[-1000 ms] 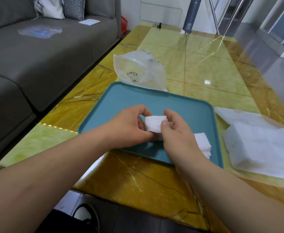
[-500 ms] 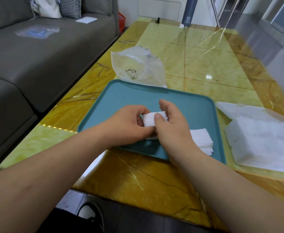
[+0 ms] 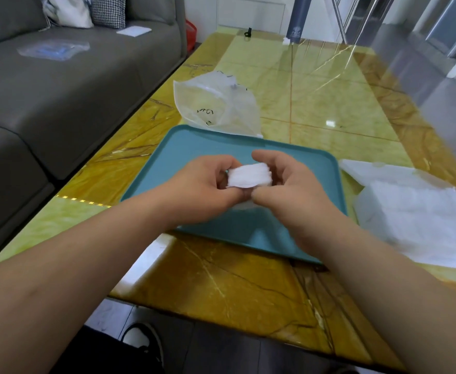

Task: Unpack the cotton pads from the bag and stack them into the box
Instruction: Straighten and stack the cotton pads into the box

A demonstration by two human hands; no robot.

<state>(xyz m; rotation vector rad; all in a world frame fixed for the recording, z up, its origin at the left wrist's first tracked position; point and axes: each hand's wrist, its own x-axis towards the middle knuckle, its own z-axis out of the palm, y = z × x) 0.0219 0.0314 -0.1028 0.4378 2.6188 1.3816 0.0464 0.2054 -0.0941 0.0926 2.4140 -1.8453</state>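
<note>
Currently, head view only. Left hand [image 3: 202, 187] and right hand [image 3: 294, 195] both grip a small stack of cotton pads [image 3: 249, 175], one hand at each end, fingers curled round it. The stack is held in the air above the middle of the teal tray [image 3: 189, 149], edge-on to the camera, not touching the tray floor. An open pack of pads [image 3: 415, 211] lies on the table [image 3: 329, 103] just right of the tray, white pads showing through the wrapper. A clear plastic bag [image 3: 216, 103] sits crumpled against the tray's far edge. Grey sofa [image 3: 59, 90] runs along the table's left side.
</note>
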